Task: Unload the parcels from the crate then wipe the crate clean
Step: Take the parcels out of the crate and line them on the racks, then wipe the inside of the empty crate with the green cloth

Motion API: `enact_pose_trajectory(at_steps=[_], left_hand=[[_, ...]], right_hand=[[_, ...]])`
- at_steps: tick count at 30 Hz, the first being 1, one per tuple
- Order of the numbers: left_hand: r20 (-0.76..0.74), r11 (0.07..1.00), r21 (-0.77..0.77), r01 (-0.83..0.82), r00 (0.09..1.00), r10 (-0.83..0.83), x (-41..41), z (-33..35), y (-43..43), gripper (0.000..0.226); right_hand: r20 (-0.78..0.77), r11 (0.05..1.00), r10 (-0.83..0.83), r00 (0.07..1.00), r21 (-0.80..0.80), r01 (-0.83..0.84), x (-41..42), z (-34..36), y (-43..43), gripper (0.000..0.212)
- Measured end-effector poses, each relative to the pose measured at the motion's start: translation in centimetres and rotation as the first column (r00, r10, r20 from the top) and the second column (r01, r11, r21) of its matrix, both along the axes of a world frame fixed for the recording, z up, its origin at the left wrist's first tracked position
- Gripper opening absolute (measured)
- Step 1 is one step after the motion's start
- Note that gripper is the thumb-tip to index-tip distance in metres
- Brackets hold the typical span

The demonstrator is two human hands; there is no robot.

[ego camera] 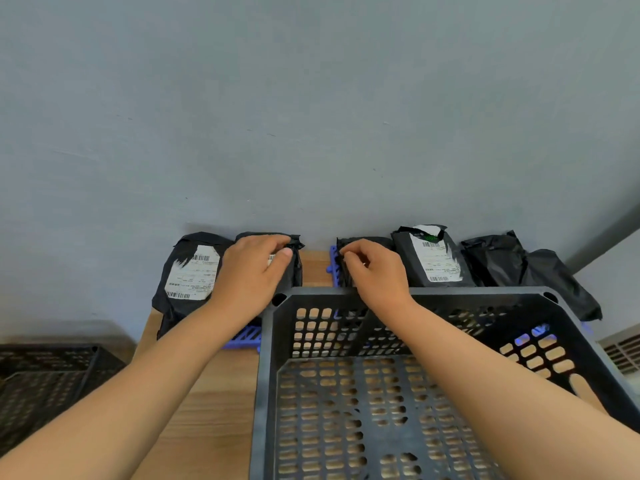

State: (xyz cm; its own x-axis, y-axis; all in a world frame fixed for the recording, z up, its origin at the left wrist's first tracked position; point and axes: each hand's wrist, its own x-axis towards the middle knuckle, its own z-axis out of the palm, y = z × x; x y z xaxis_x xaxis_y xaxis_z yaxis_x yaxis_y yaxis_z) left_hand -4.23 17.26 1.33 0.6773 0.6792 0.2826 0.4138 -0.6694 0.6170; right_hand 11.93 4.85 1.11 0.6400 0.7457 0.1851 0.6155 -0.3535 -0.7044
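Note:
A dark grey perforated crate (270, 375) stands on the wooden table in front of me, and I see no parcels inside it. Several black parcels stand in a row behind it against the grey wall. My left hand (251, 268) grips the top of one black parcel (294, 268), beside a labelled parcel (188, 271) at the far left. My right hand (374, 268) pinches the upper edge of another black parcel (367, 243). To its right stand a labelled parcel (433, 261) and a crumpled black one (519, 268).
A blue plastic grid mat (332, 268) lies under the parcels and shows past the crate's left side. A second dark crate (45, 379) sits low at the left, off the table. A white vent (623, 351) is at the right edge.

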Motion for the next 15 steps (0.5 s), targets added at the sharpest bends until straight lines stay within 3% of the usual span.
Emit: enact_pose_trajectory(at_steps=[6,15], left_hand=[[-0.103,0.983,0.07,0.169,0.981,-0.162,2.7,2.3,-6.8,0.039],[-0.171,0.924,-0.013,0.383,0.909,-0.38,10.7,1.6,-19.4,0.045]], right_hand=[[0.188,0.981,0.187,0.964,0.009,-0.192,1.8,1.2,-6.1,0.012],[0.12,0.982,0.166,0.979,-0.112,-0.153,8.6,2.1,-18.5,0.014]])
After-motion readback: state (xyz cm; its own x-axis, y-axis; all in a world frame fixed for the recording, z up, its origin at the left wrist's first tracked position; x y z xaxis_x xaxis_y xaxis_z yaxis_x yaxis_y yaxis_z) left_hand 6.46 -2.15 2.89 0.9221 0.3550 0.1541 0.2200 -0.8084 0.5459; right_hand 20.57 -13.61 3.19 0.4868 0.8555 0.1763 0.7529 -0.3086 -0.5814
